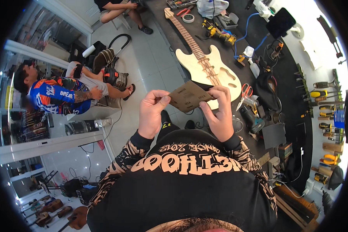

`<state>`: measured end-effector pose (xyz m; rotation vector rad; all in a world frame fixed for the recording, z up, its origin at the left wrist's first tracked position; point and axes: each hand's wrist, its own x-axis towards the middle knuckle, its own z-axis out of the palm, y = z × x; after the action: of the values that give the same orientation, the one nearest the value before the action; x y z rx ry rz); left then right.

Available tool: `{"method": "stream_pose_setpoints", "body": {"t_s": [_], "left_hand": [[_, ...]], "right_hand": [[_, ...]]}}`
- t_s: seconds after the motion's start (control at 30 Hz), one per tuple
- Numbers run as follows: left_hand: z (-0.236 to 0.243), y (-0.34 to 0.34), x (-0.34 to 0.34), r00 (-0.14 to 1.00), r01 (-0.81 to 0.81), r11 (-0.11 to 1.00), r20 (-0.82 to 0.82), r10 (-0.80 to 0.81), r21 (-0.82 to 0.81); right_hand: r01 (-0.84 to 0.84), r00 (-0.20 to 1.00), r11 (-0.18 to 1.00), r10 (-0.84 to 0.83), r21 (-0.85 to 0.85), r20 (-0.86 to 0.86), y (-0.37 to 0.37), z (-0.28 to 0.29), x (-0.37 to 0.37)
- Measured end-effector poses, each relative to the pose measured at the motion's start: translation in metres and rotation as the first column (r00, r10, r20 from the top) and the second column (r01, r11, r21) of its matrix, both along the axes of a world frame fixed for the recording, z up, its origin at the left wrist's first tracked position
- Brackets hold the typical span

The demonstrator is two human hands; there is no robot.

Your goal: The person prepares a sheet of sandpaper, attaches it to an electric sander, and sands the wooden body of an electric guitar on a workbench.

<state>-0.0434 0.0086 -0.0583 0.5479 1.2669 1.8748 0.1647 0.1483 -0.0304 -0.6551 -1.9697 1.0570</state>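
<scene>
Between my two hands I hold a brown sheet of sandpaper [190, 96], its printed backing facing up. My left hand [152, 110] pinches its left edge between thumb and fingers. The right edge is gripped by my right hand [219, 112], thumb in front and fingers behind. Just beyond the sheet, an unfinished pale electric guitar body [224, 75] with its neck [185, 36] lies on the dark workbench [158, 11]. The sheet and my right hand cover part of the body's near end.
Right of the guitar are red-handled scissors [245, 92], a teal power tool [253, 120] and a white bottle [254, 69]. A yellow drill [220, 33] lies farther back. Hand tools [324, 94] hang on the right wall. One person [65, 89] sits at left, another [118, 7] at the far end.
</scene>
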Motion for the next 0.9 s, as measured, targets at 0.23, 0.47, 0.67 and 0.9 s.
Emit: {"method": "stream_pose_setpoints", "body": {"t_s": [0.23, 0.47, 0.67, 0.9], "left_hand": [[0.011, 0.001, 0.016, 0.939, 0.199, 0.945, -0.225, -0.259, -0.258], [0.044, 0.006, 0.041, 0.834, 0.339, 0.923, 0.512, -0.206, -0.182], [0.034, 0.006, 0.024, 0.886, 0.25, 0.94, 0.446, -0.126, -0.231], [0.029, 0.01, 0.028, 0.937, 0.344, 0.917, 0.131, -0.323, -0.2]], "right_hand": [[-0.112, 0.984, 0.975, 0.082, 0.192, 0.155, 0.012, 0.007, 0.014], [-0.238, 0.926, 0.859, 0.059, 0.454, 0.373, -0.018, 0.015, 0.012], [-0.446, 0.873, 0.85, 0.345, 0.28, 0.345, -0.032, 0.028, 0.012], [-0.239, 0.931, 0.863, 0.074, 0.445, 0.357, -0.021, 0.02, 0.007]]}}
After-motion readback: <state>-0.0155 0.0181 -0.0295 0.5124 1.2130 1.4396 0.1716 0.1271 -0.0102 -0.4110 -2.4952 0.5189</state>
